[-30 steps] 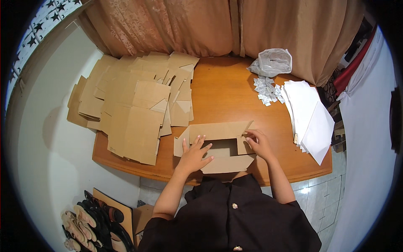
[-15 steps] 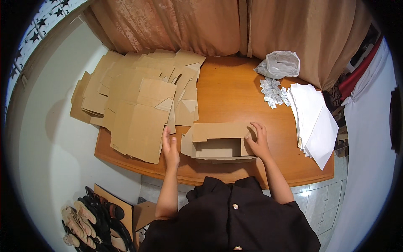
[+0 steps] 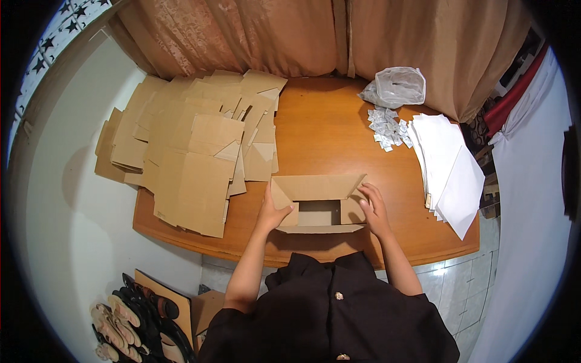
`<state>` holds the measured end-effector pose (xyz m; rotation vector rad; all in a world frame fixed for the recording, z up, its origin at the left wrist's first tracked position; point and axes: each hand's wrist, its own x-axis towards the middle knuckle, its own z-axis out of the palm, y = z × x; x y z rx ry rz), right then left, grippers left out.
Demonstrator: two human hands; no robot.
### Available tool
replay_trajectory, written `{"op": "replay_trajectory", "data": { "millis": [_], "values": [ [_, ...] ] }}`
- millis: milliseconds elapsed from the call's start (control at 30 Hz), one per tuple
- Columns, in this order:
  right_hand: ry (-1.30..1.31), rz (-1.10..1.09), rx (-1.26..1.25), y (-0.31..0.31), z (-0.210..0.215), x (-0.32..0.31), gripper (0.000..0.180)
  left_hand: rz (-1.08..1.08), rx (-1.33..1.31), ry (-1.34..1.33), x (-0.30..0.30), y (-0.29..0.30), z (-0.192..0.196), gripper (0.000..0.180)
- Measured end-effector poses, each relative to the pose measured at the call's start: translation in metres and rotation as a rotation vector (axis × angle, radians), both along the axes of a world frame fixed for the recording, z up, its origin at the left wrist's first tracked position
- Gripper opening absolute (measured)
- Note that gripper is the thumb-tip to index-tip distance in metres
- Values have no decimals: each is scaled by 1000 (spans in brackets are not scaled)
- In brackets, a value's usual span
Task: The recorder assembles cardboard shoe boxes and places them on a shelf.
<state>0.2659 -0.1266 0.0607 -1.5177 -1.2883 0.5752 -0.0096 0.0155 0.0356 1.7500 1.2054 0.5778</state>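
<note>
A brown cardboard box (image 3: 322,189) sits on the wooden table in front of me, its top facing up. Both short end flaps are folded inward over the opening, while the far long flap leans back and the near one slants toward me. My left hand (image 3: 270,213) clasps the box's left end, its thumb on the left end flap and its fingers mostly hidden behind the side. At the other end, my right hand (image 3: 374,210) has its bent fingers and thumb on the right flap and side edge.
Flattened cardboard sheets (image 3: 187,163) lie piled on the table's left. To the right are a stack of white paper (image 3: 448,169), several small sachets (image 3: 387,128) and a clear plastic bag (image 3: 400,88). Shoes (image 3: 139,314) stand at lower left, below the table edge.
My left hand has moved from beside the sheets onto the box's left end. The left flap is now folded inward, and the far flap tilts farther back. My right hand stays at the right end.
</note>
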Motion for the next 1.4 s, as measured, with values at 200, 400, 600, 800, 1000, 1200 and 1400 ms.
{"op": "replay_trajectory", "data": {
  "millis": [200,400,600,800,1000,1200,1400],
  "values": [
    [17,118,220,-34,-1,-10,58,257,-322,-539,-17,-11,6,71],
    [-240,-67,150,-40,-8,-31,31,19,261,-203,-23,-36,33,42],
    [-285,-128,122,-36,-12,-42,33,-259,447,125,-22,-20,37,46],
    [-459,-207,132,-23,-16,-43,38,-305,490,104,-23,-19,16,61],
    [-703,-127,-47,-15,-4,-42,30,-141,387,-2,-13,-25,12,38],
    [-765,-37,-78,-15,8,-36,30,-237,457,186,-15,-25,18,32],
    [-810,76,-173,-12,10,-30,27,-246,490,314,-12,-28,25,32]
  ]
}}
